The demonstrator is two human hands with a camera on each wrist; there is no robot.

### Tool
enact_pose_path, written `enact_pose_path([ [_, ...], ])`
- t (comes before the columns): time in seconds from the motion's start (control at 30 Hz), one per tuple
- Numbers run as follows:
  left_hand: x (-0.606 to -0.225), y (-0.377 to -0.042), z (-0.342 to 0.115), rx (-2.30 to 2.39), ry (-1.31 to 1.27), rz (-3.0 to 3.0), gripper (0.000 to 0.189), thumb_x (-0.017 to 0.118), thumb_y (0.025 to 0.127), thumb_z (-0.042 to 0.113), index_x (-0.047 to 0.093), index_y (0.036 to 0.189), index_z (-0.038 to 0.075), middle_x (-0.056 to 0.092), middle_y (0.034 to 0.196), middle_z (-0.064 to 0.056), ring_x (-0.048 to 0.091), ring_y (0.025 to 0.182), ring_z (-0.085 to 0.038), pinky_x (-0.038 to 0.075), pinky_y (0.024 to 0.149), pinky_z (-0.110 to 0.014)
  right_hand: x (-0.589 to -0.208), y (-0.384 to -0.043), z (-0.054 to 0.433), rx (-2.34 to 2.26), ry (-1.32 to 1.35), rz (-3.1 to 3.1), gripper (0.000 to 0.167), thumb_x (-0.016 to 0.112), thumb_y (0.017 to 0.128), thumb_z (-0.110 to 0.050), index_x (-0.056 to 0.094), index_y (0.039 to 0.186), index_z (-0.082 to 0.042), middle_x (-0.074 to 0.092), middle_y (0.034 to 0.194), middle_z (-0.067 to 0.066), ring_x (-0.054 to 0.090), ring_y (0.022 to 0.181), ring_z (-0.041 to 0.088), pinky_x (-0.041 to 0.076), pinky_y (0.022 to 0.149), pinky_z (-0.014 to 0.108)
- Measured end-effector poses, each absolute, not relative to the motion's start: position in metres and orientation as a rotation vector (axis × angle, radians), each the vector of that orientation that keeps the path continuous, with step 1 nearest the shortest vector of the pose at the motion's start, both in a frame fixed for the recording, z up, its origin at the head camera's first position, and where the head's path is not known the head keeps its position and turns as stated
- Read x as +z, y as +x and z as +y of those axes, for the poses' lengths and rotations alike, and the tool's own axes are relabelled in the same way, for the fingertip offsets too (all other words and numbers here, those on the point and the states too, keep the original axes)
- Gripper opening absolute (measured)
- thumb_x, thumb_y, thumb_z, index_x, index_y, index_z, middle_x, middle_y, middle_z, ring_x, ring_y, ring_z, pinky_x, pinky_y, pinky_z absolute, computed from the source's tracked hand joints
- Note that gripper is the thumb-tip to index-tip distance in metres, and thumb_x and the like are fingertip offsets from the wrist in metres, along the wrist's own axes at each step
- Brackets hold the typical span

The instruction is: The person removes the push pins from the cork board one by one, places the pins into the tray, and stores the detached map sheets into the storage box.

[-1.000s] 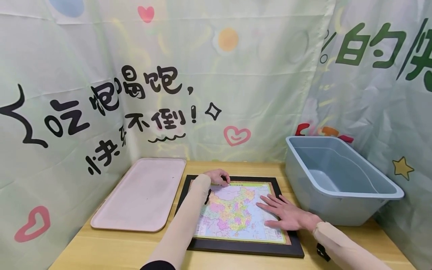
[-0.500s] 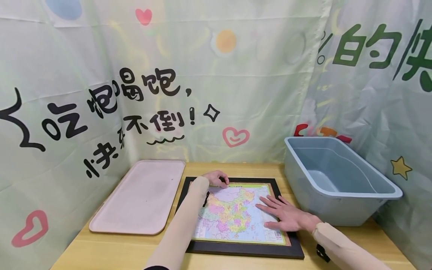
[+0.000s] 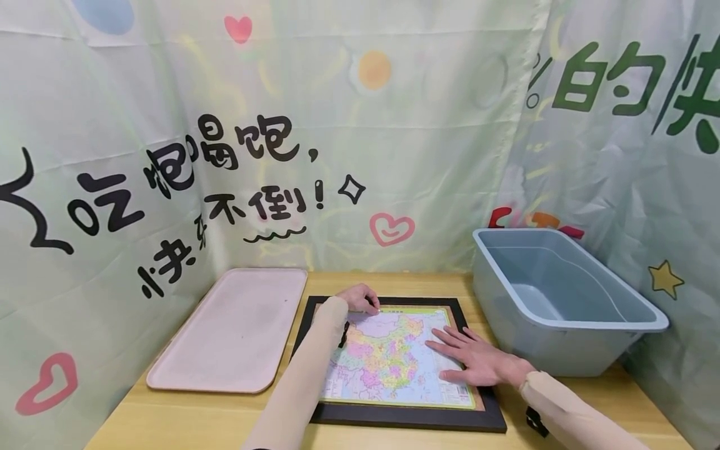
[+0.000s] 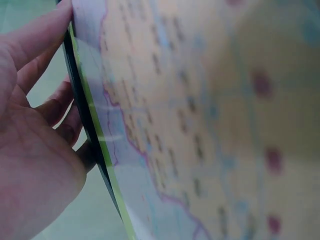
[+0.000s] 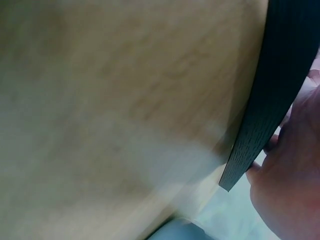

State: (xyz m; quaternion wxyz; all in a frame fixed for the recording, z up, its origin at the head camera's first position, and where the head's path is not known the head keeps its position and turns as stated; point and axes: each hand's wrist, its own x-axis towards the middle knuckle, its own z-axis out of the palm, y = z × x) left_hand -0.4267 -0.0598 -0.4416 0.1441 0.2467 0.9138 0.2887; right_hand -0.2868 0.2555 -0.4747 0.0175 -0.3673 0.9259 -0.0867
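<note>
A colourful printed map (image 3: 388, 365) with a yellow-green border lies inside a black picture frame (image 3: 405, 417), with a strip of brown backing along its right side. My left hand (image 3: 357, 298) is at the map's top edge with curled fingers. In the left wrist view the thumb (image 4: 42, 35) and index finger come together at that edge, pinching it, and the other fingers curl behind. My right hand (image 3: 478, 357) rests with spread, straight fingers on the map's right part. The right wrist view shows the black frame's side (image 5: 275, 75) beside that hand's palm.
A pale pink tray (image 3: 225, 337) lies on the wooden table (image 3: 185, 422) to the left. A deep grey-blue tub (image 3: 554, 344) stands at the right, near the black frame. Printed curtains (image 3: 427, 156) close in the back and sides.
The head view has shifted slightly. Both hands, the map and the black frame keep practically the same places.
</note>
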Motion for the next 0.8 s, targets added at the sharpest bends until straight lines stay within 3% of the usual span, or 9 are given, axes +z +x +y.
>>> enact_pose_path([
  [0.17,-0.441,-0.425,-0.061,0.851,0.720,2.609,0.010,0.067,0.093,0.011,0.073,0.097,0.004,0.070,0.094,-0.004,0.057,0.078,-0.015,0.046,0.071,-0.024,-0.476,-0.288,0.256,-0.281,-1.128,2.866,0.063,0.047,0.098,-0.055,0.036,0.153,-0.027,0.028,0.160,0.012,0.025,0.145,0.043,0.018,0.110,0.069],
  [0.4,-0.449,-0.436,-0.064,0.831,0.738,2.584,0.006,0.068,0.093,0.014,0.073,0.092,0.011,0.067,0.088,0.004,0.054,0.073,-0.009,0.046,0.069,-0.022,-0.476,-0.288,0.255,-0.274,-1.143,2.870,0.062,0.048,0.098,-0.053,0.037,0.153,-0.025,0.030,0.159,0.014,0.027,0.144,0.045,0.019,0.109,0.070],
  [0.8,-0.442,-0.428,-0.064,0.816,0.698,2.560,0.013,0.064,0.096,0.017,0.072,0.100,0.007,0.068,0.099,0.001,0.055,0.082,-0.010,0.045,0.080,-0.026,-0.477,-0.288,0.256,-0.273,-1.136,2.876,0.062,0.049,0.098,-0.053,0.037,0.153,-0.026,0.029,0.159,0.014,0.027,0.144,0.044,0.019,0.109,0.070],
])
